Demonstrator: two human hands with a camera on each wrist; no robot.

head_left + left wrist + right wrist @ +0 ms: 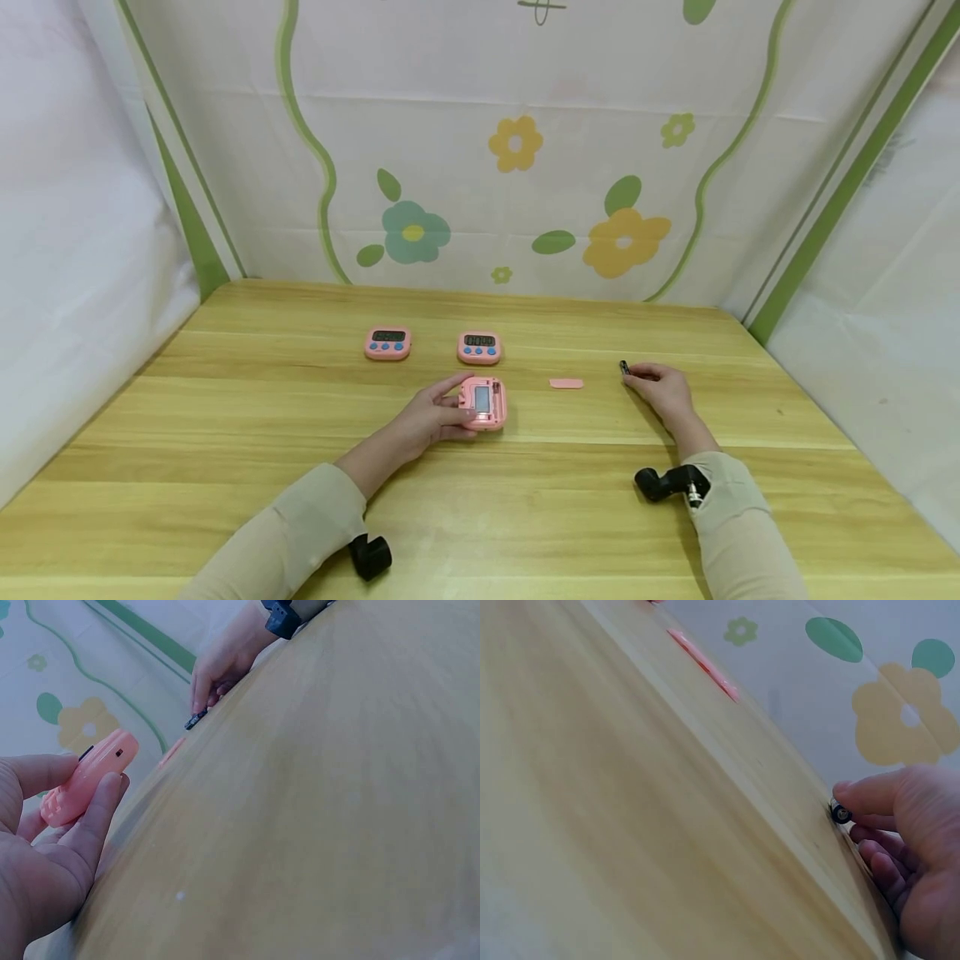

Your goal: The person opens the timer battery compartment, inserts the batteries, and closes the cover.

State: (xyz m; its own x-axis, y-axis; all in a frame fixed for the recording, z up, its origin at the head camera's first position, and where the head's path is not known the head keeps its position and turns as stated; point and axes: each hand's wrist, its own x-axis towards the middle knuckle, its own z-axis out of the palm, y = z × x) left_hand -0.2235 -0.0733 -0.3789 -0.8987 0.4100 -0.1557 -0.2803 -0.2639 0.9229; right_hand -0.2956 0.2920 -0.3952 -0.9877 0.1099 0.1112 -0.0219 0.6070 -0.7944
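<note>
My left hand (431,417) grips a pink digital timer (492,405) by its left side, a little above the table. Its back faces up, with a grey rectangle in the middle and an uncovered battery slot along the right. The left wrist view shows that timer (97,769) edge-on between thumb and fingers. Off to the right, my right hand (663,392) pinches a small dark battery (624,367) at the tabletop. One end of the battery (841,814) shows in the right wrist view. Between the hands lies a flat pink battery cover (566,383).
Two more pink timers, one on the left (387,343) and one nearer the middle (479,348), lie screen up behind my left hand. The wooden table (525,517) ends at a flower-patterned cloth (465,125), with white cloth at both sides.
</note>
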